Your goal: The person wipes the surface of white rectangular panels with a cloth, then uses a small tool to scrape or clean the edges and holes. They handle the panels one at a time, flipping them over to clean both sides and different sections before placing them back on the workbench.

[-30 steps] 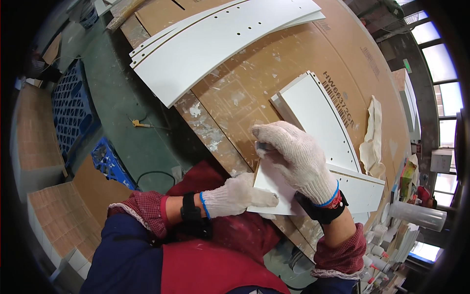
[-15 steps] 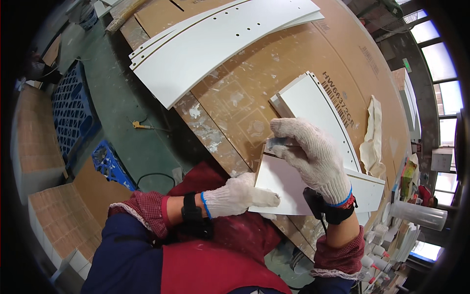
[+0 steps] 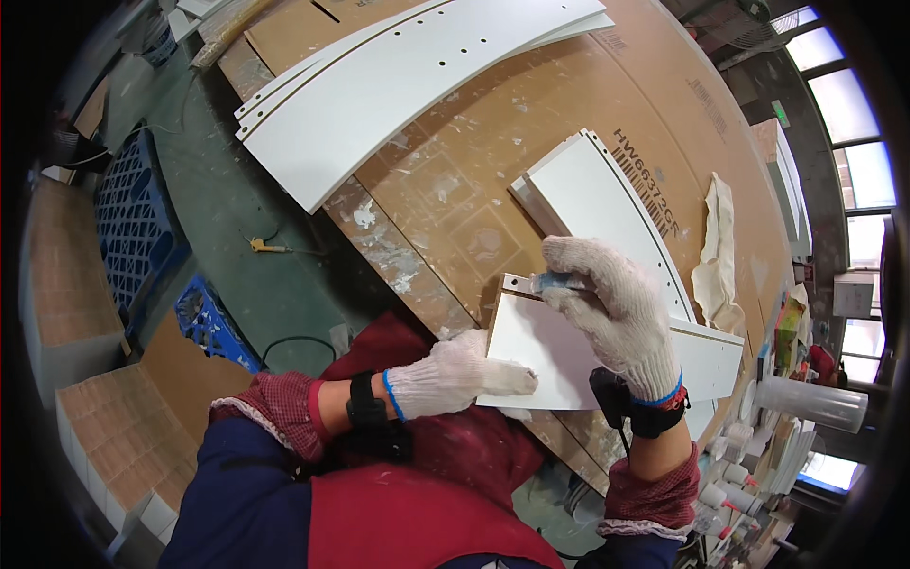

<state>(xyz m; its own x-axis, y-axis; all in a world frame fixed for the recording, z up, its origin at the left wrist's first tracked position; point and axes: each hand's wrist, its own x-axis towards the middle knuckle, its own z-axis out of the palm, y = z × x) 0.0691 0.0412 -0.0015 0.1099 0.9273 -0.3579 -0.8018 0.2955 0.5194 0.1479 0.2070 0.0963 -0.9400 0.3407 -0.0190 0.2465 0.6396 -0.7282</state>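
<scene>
A: What could slip?
B: The flat white panel (image 3: 545,346), at the near edge of the brown cardboard-covered table (image 3: 502,142), if the white-gloved left hand (image 3: 457,377) pinching it loosens.
A: And the white-gloved right hand (image 3: 616,308)?
B: Pinches a small blue-grey piece (image 3: 557,282); pressing askew might scratch.

Green floor (image 3: 223,204), bright paned windows (image 3: 846,106), cardboard-covered table (image 3: 569,100)

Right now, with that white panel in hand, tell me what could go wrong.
1. The white panel could slip or tip: its near corner appears to jut past the edge of the table, where the left hand grips it.
2. The small bluish piece pinched in the right hand might scratch the panel, being right at its grooved edge.
3. The curved panel lying just beyond the right hand might get bumped.
</scene>
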